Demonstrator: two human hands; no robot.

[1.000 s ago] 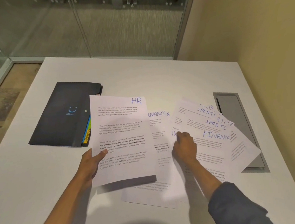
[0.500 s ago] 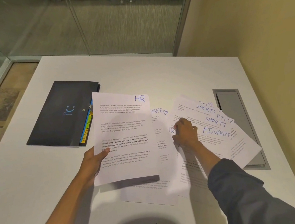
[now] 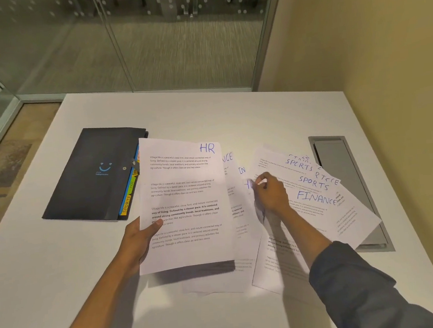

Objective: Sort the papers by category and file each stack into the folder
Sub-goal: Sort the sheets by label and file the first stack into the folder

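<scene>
White rectangular table (image 3: 63, 282), seen from above by the head camera. At 10 o'clock: black flat expanding folder with a small blue smile mark (image 3: 93, 174), closed, lying on the table; coloured index tabs (image 3: 130, 195) showing along its right edge, "SPORTS" and "HR" legible, upper tabs cut off behind paper. At centre: white printed sheet headed "HR" in blue ink (image 3: 184, 200), raised off the table and casting a shadow below its lower edge, overlapping the folder's right edge; gripped at its left margin by the left hand (image 3: 135, 241), thumb on the printed face, remaining fingers hidden behind the sheet; number of sheets in this grip not determinable. At 3 o'clock: fan of overlapping white printed sheets (image 3: 318, 199) lying on the table, headings "SPORTS" twice and "FINANCE" readable, further headings cut to fragments. Between fan and held sheet: partly covered white sheets (image 3: 240, 214), headings reduced to "NCE", "IN" and a blue stroke. Right hand (image 3: 270, 193) over these, fingers curled, fingertips bunched at a sheet's top corner; whether paper is actually pinched not clear. Grey rectangular recessed hatch (image 3: 341, 168) at far 3 o'clock, lower part covered by the fan. Dark blue sleeve (image 3: 356, 282) on right forearm.
</scene>
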